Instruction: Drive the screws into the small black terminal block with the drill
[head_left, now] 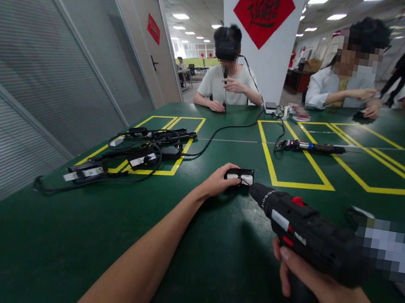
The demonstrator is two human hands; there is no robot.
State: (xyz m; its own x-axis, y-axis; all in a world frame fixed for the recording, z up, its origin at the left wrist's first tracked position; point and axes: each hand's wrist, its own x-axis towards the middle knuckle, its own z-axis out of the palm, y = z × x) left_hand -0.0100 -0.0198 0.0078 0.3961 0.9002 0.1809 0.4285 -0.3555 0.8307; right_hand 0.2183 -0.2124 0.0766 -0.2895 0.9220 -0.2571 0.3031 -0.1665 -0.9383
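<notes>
My right hand [316, 282] is wrapped round the grip of a black cordless drill [301, 228] with red switches. The drill points left and away from me, and its chuck end is close to a small black power adapter-like box [247, 178] with a white label. My left hand [222, 180] grips that box from its left side, holding it on the green table. Whether the drill's bit touches the box I cannot tell. The drill's lower grip is dark and partly hidden by my fingers.
Black adapters with tangled cables [152, 151] lie in a yellow-taped area at left. A corded screwdriver-like tool [314, 147] lies at right beyond the drill. Across the green table [190, 231] sit a person [232, 82] holding a tool and another person [344, 94].
</notes>
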